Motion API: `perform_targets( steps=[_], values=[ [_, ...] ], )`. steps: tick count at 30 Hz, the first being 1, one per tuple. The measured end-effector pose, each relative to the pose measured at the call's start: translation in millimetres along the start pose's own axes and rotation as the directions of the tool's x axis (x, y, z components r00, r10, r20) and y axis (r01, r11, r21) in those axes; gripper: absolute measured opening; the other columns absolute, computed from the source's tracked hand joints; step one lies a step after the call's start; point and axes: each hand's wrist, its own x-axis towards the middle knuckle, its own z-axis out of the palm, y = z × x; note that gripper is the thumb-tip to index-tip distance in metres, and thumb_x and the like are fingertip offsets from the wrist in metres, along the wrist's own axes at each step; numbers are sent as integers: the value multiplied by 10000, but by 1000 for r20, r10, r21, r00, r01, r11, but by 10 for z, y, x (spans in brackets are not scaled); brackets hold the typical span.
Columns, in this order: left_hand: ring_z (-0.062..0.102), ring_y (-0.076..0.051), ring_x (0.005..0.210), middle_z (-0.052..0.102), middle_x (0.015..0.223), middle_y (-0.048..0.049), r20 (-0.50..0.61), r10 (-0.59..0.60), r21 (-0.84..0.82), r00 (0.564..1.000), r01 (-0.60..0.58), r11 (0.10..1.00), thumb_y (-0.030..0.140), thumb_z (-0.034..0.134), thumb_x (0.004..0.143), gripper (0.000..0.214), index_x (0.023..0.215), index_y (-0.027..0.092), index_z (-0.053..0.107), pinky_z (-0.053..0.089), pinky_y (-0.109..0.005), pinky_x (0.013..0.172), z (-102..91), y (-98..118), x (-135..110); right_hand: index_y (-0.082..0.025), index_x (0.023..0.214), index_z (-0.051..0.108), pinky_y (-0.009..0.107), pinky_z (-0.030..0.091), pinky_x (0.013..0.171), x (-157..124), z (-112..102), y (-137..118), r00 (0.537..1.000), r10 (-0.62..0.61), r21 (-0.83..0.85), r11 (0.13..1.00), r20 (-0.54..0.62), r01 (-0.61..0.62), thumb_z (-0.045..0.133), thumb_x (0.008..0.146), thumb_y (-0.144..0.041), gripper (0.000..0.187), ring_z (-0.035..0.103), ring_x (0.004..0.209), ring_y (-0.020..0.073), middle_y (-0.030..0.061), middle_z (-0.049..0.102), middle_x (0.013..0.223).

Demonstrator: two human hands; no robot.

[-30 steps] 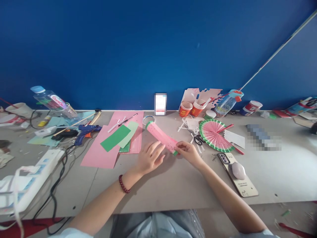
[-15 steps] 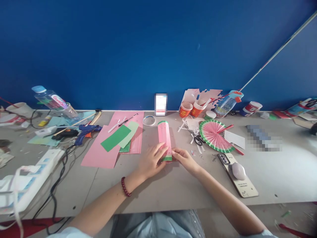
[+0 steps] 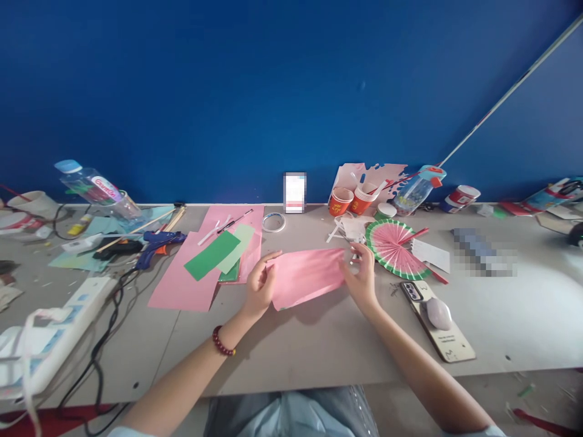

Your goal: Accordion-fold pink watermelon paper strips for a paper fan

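A pink paper sheet [image 3: 307,278] is held opened out and slightly tilted above the table, its plain side showing. A trace of green shows at its lower left edge. My left hand [image 3: 262,285] pinches the left end, thumb in front. At the right end, my right hand [image 3: 363,276] grips the paper, its fingers slightly blurred. To the right lies a round pleated watermelon-pattern paper fan [image 3: 380,249] with red sticks. Green paper pieces [image 3: 212,255] rest on larger pink sheets [image 3: 182,285] to the left.
A tape roll [image 3: 274,223] lies behind the paper. Red paper cups [image 3: 340,201], white scraps and a plastic bottle [image 3: 416,191] stand back right. Nearer is a phone [image 3: 455,346] with a pale mouse-shaped object [image 3: 439,314]. Left are a blue glue gun [image 3: 157,243] and power strip [image 3: 68,334].
The watermelon-pattern paper, a narrow strip on the table before, is now lifted, turned and spread sideways with its plain pink side showing. My hands have moved apart to its two ends.
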Motion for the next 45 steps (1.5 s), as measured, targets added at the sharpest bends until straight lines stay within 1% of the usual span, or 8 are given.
perform_targets(
  steps=[3, 7, 13, 18, 24, 35, 40, 45],
  values=[
    [492, -68, 489, 688, 971, -66, -2, -111, -46, 994, 111, 993, 368, 519, 877, 313, 1096, 166, 616, 388, -210, 455, -13, -34, 79, -207, 1094, 579, 338, 483, 740, 80, -35, 85, 976, 168, 159, 969, 141, -190, 572, 788, -480, 410, 580, 904, 228, 97, 617, 1035],
    [620, -163, 794, 689, 1007, -74, 35, -143, -18, 989, 143, 990, 409, 547, 842, 306, 976, 163, 670, 480, -250, 671, -68, -72, 157, -178, 831, 655, 245, 426, 571, 173, -115, 166, 893, 284, 305, 867, 348, -394, 644, 745, -497, 331, 546, 635, 140, 14, 610, 713],
    [633, -241, 979, 719, 968, -93, 64, -159, 30, 985, 158, 987, 451, 527, 857, 364, 938, 150, 715, 485, -329, 873, -184, -147, 230, -183, 725, 672, 233, 433, 555, 257, -228, 168, 782, 317, 326, 777, 536, -538, 753, 635, -475, 317, 542, 563, 116, -16, 603, 611],
    [638, -254, 1013, 715, 1029, -106, 96, -181, 11, 979, 181, 983, 444, 556, 840, 377, 981, 134, 720, 496, -338, 881, -232, -113, 281, -187, 819, 702, 233, 442, 555, 248, -238, 121, 802, 288, 371, 770, 523, -518, 735, 669, -467, 319, 554, 601, 127, 4, 631, 674],
    [665, -247, 943, 729, 985, -97, 146, -217, 16, 965, 217, 976, 423, 617, 799, 331, 922, 139, 736, 526, -320, 809, -250, -93, 288, -174, 697, 707, 214, 398, 531, 258, -242, 141, 857, 270, 366, 817, 439, -446, 758, 641, -448, 285, 520, 600, 110, 9, 626, 680],
    [658, -241, 914, 722, 1007, -108, 240, -282, 5, 929, 289, 957, 433, 628, 780, 372, 997, 150, 731, 522, -305, 746, -314, -65, 333, -182, 806, 688, 227, 378, 483, 284, -284, 36, 830, 303, 394, 769, 469, -503, 764, 629, -440, 322, 534, 552, 122, 23, 651, 697],
    [611, -149, 615, 703, 696, -45, 289, -287, 32, 913, 291, 956, 411, 629, 784, 327, 953, 154, 739, 448, -225, 522, -342, -72, 339, -178, 785, 653, 215, 333, 460, 285, -275, 94, 841, 270, 323, 834, 469, -448, 764, 632, -452, 333, 465, 494, 97, -18, 579, 574],
    [655, -201, 882, 734, 946, -75, 318, -286, 65, 904, 280, 958, 431, 651, 770, 332, 983, 193, 739, 504, -274, 758, -378, -70, 378, -176, 796, 664, 204, 316, 449, 301, -293, 88, 833, 270, 333, 823, 482, -460, 747, 659, -449, 316, 448, 477, 82, -26, 570, 557]
  ],
)
